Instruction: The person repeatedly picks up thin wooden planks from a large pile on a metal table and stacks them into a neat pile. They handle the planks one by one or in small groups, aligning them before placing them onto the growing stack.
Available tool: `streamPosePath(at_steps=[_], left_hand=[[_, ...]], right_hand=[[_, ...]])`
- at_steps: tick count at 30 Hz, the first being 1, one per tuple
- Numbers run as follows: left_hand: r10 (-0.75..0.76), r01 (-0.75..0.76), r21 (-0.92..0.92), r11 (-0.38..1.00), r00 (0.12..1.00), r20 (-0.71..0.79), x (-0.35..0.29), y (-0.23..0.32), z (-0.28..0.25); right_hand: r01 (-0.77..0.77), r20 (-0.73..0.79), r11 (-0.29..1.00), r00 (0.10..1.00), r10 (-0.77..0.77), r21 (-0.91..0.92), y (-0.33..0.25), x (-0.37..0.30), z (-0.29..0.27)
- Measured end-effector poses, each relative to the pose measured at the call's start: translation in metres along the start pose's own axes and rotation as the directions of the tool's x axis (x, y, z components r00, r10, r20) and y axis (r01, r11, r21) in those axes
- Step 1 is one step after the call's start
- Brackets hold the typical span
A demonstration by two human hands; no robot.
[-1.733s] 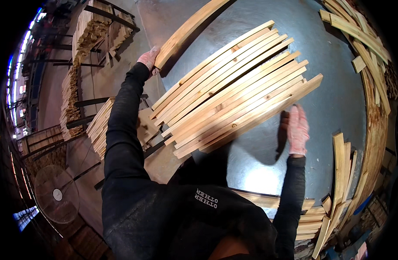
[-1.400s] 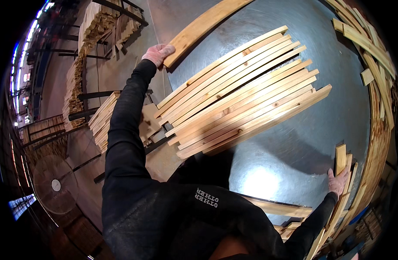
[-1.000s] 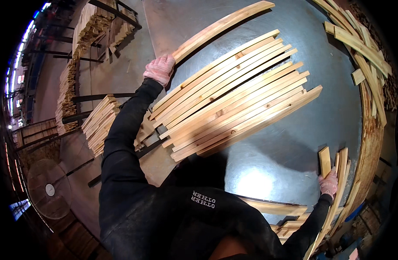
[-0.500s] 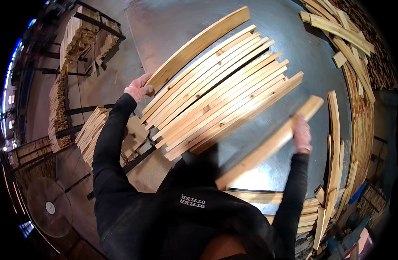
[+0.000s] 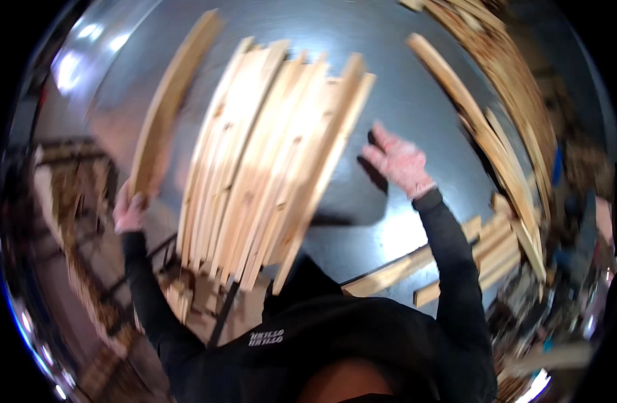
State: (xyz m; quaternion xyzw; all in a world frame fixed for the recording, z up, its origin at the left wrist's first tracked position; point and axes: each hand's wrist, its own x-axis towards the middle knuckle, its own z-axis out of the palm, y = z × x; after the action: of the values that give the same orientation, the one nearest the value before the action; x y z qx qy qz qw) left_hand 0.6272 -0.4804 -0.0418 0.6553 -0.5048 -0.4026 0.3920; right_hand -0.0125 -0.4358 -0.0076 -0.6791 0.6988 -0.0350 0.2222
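On the left, my left hand (image 5: 129, 209), in a pale pinkish glove, is closed around the near end of a wooden board (image 5: 162, 111). That board stands apart from a row of several wooden strips (image 5: 255, 154) lying side by side on the grey metal table (image 5: 335, 33). Along the row's right side lies another wooden board (image 5: 332, 171), slightly tilted from the rest. My right hand (image 5: 399, 161), gloved the same way, hovers over the table to the right of the row. Its fingers are apart, with nothing in them; motion blurs them a little.
Long loose boards (image 5: 470, 104) lie along the table's right side, beside a worn wooden edge (image 5: 503, 70). Shorter wood pieces (image 5: 500, 252) are stacked at the near right. Stacked lumber (image 5: 73, 248) stands off the table at the left.
My right hand has let go of its board, which now lies against the row's right side. My view has turned, so the row appears further left and steeper. My left hand still grips its board.
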Motion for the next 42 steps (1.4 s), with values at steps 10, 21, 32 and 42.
streamPosePath(at_steps=[10, 21, 32, 42], left_hand=[[-0.057, 0.069, 0.943, 0.325, 0.997, -0.054, 0.032, 0.025, 0.022], [0.163, -0.852, 0.375, 0.364, 0.455, 0.875, -0.180, 0.149, 0.311], [0.457, -0.775, 0.177, 0.607, 0.522, 0.720, -0.215, 0.191, 0.361], [-0.053, 0.736, -0.344, 0.583, 0.458, 0.888, -0.263, 0.164, 0.421]], right_hand=[[-0.590, -0.140, 0.648, 0.782, 0.608, -0.482, 0.245, -0.026, -0.101], [-0.546, -0.007, 0.809, 0.830, 0.558, -0.217, 0.164, -0.050, -0.108], [-0.475, -0.183, 0.866, 0.848, 0.498, 0.158, 0.031, -0.143, -0.060], [-0.382, -0.224, 0.752, 0.795, 0.564, 0.538, 0.008, -0.218, -0.084]])
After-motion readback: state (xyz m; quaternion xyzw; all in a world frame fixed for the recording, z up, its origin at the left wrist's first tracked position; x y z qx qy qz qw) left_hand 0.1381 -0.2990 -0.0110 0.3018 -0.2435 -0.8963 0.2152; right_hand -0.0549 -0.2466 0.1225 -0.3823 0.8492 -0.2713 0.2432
